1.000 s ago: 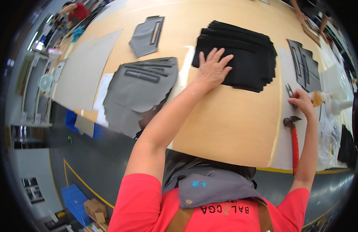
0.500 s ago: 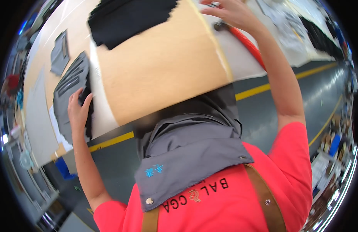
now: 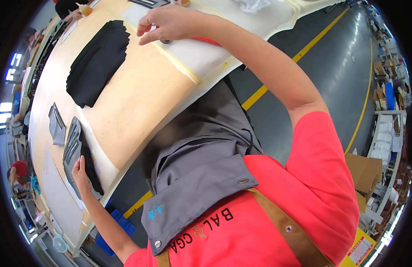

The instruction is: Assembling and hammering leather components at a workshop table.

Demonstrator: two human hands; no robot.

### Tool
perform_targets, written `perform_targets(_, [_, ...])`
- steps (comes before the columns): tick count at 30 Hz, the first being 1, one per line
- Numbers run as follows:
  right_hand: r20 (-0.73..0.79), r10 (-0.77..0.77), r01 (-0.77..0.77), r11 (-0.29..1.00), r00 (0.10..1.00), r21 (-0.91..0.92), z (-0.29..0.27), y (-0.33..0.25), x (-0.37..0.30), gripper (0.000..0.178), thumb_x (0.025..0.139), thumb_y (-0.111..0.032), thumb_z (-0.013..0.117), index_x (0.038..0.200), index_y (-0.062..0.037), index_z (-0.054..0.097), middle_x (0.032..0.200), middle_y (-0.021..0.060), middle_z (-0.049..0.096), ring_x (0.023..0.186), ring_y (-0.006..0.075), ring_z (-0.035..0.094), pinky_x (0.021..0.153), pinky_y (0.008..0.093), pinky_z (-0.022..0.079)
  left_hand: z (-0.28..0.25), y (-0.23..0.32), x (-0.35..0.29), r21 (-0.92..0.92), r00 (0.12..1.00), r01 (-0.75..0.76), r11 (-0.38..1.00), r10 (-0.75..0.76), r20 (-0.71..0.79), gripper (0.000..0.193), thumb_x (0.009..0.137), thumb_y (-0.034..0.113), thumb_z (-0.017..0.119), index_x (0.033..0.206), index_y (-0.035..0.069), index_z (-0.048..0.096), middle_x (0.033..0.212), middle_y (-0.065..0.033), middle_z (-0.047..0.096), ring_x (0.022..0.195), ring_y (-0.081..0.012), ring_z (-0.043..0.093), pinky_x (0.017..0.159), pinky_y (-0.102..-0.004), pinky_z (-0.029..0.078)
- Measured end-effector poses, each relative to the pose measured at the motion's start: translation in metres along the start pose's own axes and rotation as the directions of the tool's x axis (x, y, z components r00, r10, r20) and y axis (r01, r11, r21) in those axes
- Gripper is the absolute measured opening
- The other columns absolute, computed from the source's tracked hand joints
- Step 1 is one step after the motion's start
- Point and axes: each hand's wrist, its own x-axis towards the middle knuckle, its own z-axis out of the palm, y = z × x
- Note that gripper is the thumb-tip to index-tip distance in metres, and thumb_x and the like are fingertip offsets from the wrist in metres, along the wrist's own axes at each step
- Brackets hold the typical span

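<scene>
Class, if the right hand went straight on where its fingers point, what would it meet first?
Probably the stack of black pieces, though the right hand might pass above it; its height is unclear.

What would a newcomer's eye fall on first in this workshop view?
Probably the bright red shirt, across the bottom, then the black stack on the tan tabletop, upper left. The hands also draw attention: the right hand near the top, the left hand at the grey pile, lower left.
</scene>
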Motion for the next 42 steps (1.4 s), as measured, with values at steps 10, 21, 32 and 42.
perform_targets(10, [0.188, -0.042, 0.013, 0.988, 0.981, 0.154, 0.015, -0.063, -0.014, 0.028, 0.098, -0.027, 0.073, 0.113, -0.0035, 0.072, 0.105, 0.0109, 0.07, 0.084, 0.0236, 0.067, 0.081, 0.0339, 0.055, 0.011, 0.013, -0.052, 0.152, 0.905, -0.421, 0.894, 0.401, 0.145, 0.05, 0.087, 0.02, 0.083, 0.133, 0.007, 0.071, 0.147, -0.0129, 0.062, 0.136, -0.0285, 0.058, 0.114, -0.0362, 0.045])
perform_targets(21, [0.424, -0.249, 0.111, 0.939, 0.871, 0.324, 0.108, -0.103, 0.037, 0.021, 0.095, -0.015, 0.075, 0.112, -0.0029, 0.071, 0.107, 0.0131, 0.069, 0.091, 0.027, 0.072, 0.081, 0.0367, 0.059, 0.031, 0.014, -0.058, 0.372, 0.836, -0.375, 0.849, 0.483, -0.259, 0.028, 0.089, 0.015, 0.08, 0.115, 0.006, 0.075, 0.107, -0.0117, 0.074, 0.098, -0.0319, 0.071, 0.087, -0.0388, 0.056])
perform_targets(32, [0.527, -0.065, -0.354, 0.67, 0.847, 0.652, 0.14, -0.136, 0.044, 0.049, 0.102, -0.04, 0.068, 0.137, -0.0056, 0.064, 0.127, 0.0109, 0.069, 0.103, 0.0211, 0.07, 0.088, 0.0361, 0.057, -0.031, 0.123, -0.079, 0.492, 0.605, -0.398, 0.775, 0.624, -0.494, 0.012, 0.1, 0.009, 0.067, 0.111, 0.005, 0.066, 0.089, -0.0109, 0.07, 0.078, -0.0285, 0.067, 0.066, -0.0383, 0.055])
perform_targets(42, [0.637, 0.323, -0.671, 0.604, 0.7, 0.431, 0.109, -0.035, 0.018, 0.029, 0.097, -0.019, 0.069, 0.123, -0.0049, 0.07, 0.094, -0.0027, 0.069, 0.086, 0.0049, 0.063, 0.076, 0.021, 0.049, 0.178, 0.157, -0.136, -0.094, 0.657, -0.742, 0.664, 0.748, 0.095, 0.042, 0.083, 0.033, 0.082, 0.107, 0.005, 0.063, 0.104, -0.0134, 0.066, 0.105, -0.0317, 0.065, 0.096, -0.0441, 0.051])
